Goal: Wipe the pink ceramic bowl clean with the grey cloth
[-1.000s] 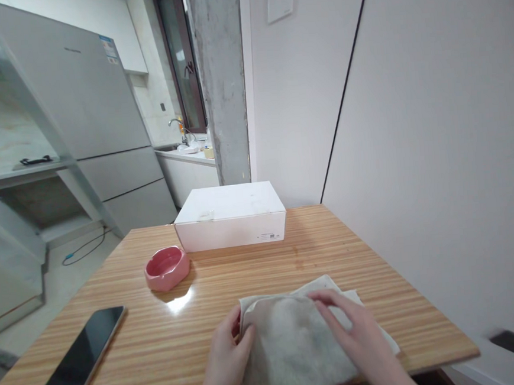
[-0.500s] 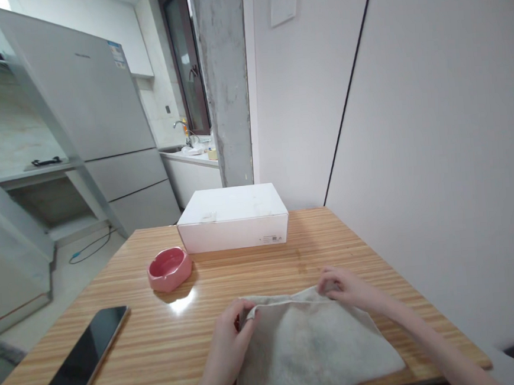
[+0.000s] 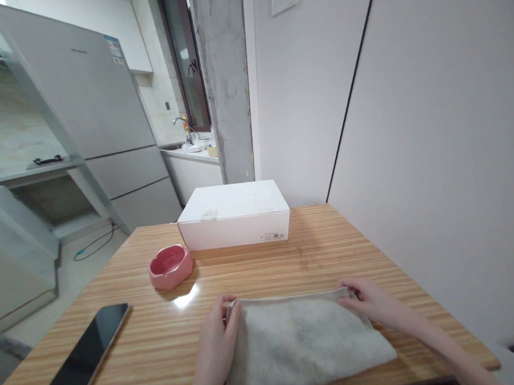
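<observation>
A grey-green cloth (image 3: 302, 343) with faint darker stains lies at the near edge of the wooden table, its far edge pulled straight. At its far left corner, my left hand (image 3: 219, 332) pinches the fabric between thumb and fingers. My right hand (image 3: 366, 302) grips the far right corner, the fingers curled round the edge. The cloth's right side slants outward to a loose near corner beyond the right wrist.
A white box (image 3: 236, 231) stands at the table's far edge. Left of it sits a pink ashtray-like bowl (image 3: 171, 275). A dark phone (image 3: 81, 360) lies at the near left of the wooden table (image 3: 162, 342). A pale wall borders the right side.
My hands have moved apart, the left one to the left and the right one to the right. The cloth's far edge, wrinkled and sagging before, is now stretched straight between them.
</observation>
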Tool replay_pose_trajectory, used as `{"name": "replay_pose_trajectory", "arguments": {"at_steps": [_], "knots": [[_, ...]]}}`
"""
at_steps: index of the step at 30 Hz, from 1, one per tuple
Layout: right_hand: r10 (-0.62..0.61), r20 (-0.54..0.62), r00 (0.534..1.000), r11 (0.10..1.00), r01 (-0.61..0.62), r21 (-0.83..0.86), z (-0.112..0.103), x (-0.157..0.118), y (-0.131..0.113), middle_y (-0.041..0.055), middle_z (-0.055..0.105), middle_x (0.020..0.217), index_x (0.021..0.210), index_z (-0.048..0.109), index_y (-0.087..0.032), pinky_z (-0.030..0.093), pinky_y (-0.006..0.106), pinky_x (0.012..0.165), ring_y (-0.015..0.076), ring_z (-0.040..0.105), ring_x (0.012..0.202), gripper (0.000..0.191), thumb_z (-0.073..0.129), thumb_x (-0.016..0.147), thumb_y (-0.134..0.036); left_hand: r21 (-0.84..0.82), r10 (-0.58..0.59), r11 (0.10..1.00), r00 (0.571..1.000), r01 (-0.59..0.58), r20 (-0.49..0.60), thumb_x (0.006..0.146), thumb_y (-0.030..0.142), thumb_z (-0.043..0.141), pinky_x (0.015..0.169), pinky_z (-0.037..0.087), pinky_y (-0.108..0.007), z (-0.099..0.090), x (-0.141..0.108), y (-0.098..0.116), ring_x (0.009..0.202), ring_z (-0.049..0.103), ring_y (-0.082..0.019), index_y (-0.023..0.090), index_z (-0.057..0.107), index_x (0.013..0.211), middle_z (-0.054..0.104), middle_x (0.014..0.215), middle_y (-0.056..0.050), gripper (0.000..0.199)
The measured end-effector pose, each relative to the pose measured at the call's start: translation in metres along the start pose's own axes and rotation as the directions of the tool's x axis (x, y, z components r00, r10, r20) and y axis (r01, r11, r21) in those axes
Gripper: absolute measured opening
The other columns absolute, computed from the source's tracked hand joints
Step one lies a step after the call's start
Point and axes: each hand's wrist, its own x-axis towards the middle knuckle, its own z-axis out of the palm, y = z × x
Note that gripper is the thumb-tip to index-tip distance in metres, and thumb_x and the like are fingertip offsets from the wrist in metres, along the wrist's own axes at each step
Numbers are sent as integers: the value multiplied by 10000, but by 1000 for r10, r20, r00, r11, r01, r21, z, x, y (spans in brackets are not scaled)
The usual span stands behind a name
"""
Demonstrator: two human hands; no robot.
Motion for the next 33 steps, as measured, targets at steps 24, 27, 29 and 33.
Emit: {"name": "replay_pose_trajectory", "arguments": {"at_steps": [24, 27, 29, 33], "knots": [[-676, -238, 697, 589, 316, -744, 145, -41, -72, 137, 612, 1297, 1333, 482, -97, 421, 422, 968, 294, 564, 1169, 631, 454, 865, -518, -328, -99, 927, 962, 181, 253, 725, 381, 603, 515, 413, -227, -14, -15, 6, 587, 555, -141, 200, 415, 1217, 609, 769, 14, 557], [-742, -273, 613, 565, 351, -747, 162, -32, -77, 150, 654, 1234, 1286, 531, -89, 408, 423, 1003, 290, 590, 1136, 627, 412, 887, -557, -374, -147, 899, 962, 227, 229, 680, 396, 662, 508, 421, -228, -31, -15, -1, 567, 569, -141, 209, 442, 1154, 648, 788, 3, 555], [-800, -262, 540, 521, 408, -750, 167, -27, -80, 129, 682, 1192, 1255, 560, -98, 421, 392, 1016, 260, 610, 1120, 496, 420, 931, -448, -398, -164, 892, 974, 215, 158, 668, 420, 692, 511, 424, -228, -46, -15, -5, 556, 578, -145, 214, 447, 1160, 659, 759, 9, 587], [-860, -339, 382, 496, 463, -735, 188, -21, -82, 84, 752, 1028, 1086, 658, -122, 426, 339, 1040, 211, 682, 1002, 274, 457, 948, -246, -368, -220, 907, 976, 208, 9, 651, 502, 709, 509, 427, -230, -78, -10, 6, 581, 608, -172, 218, 484, 1154, 663, 738, 8, 620]]}}
